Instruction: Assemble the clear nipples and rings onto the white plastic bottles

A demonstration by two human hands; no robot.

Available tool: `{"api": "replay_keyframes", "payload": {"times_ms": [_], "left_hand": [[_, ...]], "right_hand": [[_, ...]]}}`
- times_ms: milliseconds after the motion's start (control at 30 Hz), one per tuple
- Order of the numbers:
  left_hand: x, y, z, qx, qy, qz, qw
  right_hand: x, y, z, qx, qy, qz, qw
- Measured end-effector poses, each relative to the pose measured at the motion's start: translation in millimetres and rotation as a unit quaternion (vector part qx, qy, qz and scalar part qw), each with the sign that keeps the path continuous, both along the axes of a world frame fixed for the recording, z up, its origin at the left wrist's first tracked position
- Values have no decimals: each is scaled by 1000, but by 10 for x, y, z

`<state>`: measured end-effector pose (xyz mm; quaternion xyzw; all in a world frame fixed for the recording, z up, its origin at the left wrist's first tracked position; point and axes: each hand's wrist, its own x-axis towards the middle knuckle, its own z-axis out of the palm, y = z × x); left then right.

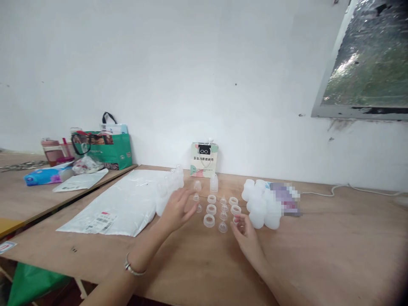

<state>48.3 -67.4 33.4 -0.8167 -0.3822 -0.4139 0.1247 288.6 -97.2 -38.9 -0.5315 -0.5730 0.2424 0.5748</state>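
My left hand (178, 209) reaches over the table with its fingers apart, close to small clear bottle teats (196, 197) and a clear domed cap (197, 185). My right hand (246, 238) has its thumb and fingers curled at a translucent screw ring (235, 220), which they partly hide. Two more rings (236, 209) lie just beyond it. Between my hands, several clear teats (223, 216) form a column beside a column of screw rings (209, 220). A capped feeding bottle (213, 182) stands upright behind them.
Translucent bottles (256, 212) cluster at the right near a purple package (285, 197). More clear caps (174, 180) stand beyond my left hand, beside a white mailing bag (111, 204). A printed paper bag (204, 160) leans at the wall; a green bag (116, 148) stands far left.
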Motion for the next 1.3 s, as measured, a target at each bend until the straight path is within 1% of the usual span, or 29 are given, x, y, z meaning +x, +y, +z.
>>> {"api": "replay_keyframes", "payload": {"times_ms": [33,100,200,233,300,367,433,533,633,733,833,900,933,1000,1067,1100,1200,1300], "left_hand": [[100,79,14,-44,18,-31,998],[244,268,-9,-112,21,-61,992],[314,446,-125,-136,-3,-60,989],[312,447,-166,-139,-3,-68,988],[304,378,-230,-158,17,-108,981],[319,270,-265,-181,58,-153,970],[364,188,-287,-194,105,-168,961],[435,158,-325,-198,166,-159,953],[446,183,-371,-185,185,-139,955],[409,208,-409,-179,190,-105,960],[392,213,-409,-182,184,-91,962],[415,189,-377,-182,146,-100,967],[437,165,-354,-184,106,-107,971],[495,99,-309,-192,-2,-126,973],[560,25,-282,-212,-91,-155,961],[589,-7,-280,-223,-115,-171,953],[654,-49,-315,-244,-130,-208,938],[678,-22,-362,-252,-128,-231,931]], "right_hand": [[-24,21,-13,1,-47,15,999],[-62,63,-53,11,-132,32,991],[-85,102,-119,20,-207,35,978],[-83,107,-135,18,-220,34,975],[-74,110,-156,9,-244,38,969],[-63,109,-163,3,-260,49,964],[-55,108,-163,4,-262,55,964],[-52,101,-157,4,-244,59,968],[-57,83,-132,-8,-202,84,976],[-61,69,-90,-27,-112,97,989],[-58,74,-58,-16,-24,79,996],[-54,90,-55,-2,15,71,997],[-53,100,-60,1,29,72,997],[-52,123,-75,-9,50,84,995],[-55,142,-86,-22,78,102,991],[-57,148,-88,-27,95,109,989],[-70,147,-77,-26,135,131,982],[-90,125,-65,-6,138,155,978]]}}
